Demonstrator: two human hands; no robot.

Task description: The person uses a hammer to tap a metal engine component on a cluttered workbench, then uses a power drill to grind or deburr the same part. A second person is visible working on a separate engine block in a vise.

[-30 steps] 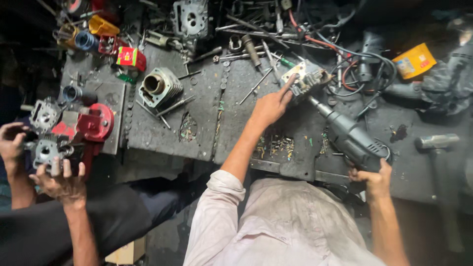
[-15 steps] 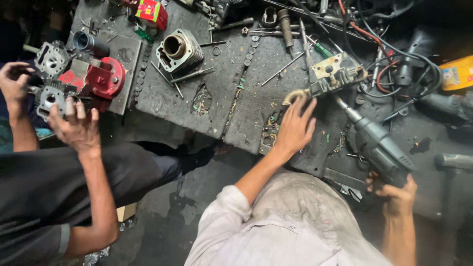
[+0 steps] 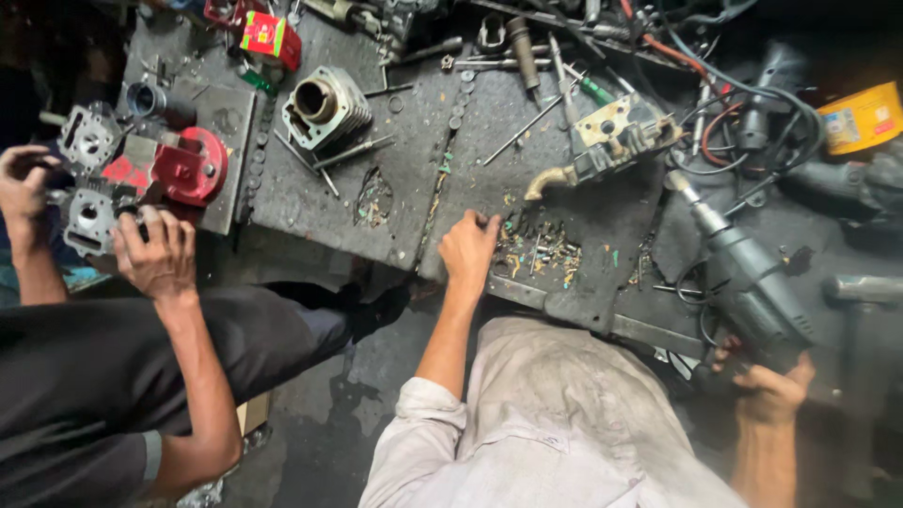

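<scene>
Hands (image 3: 467,249) (image 3: 773,390) rest on cluttered, greasy workbench (image 3: 404,179), right gripping drill (image 3: 752,282).

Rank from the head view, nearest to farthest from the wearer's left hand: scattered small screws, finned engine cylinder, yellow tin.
From the left hand resting on the bench edge:
1. Scattered small screws, just to its right.
2. Finned engine cylinder, farther up the bench and to the left.
3. Yellow tin, at the far right edge.
</scene>
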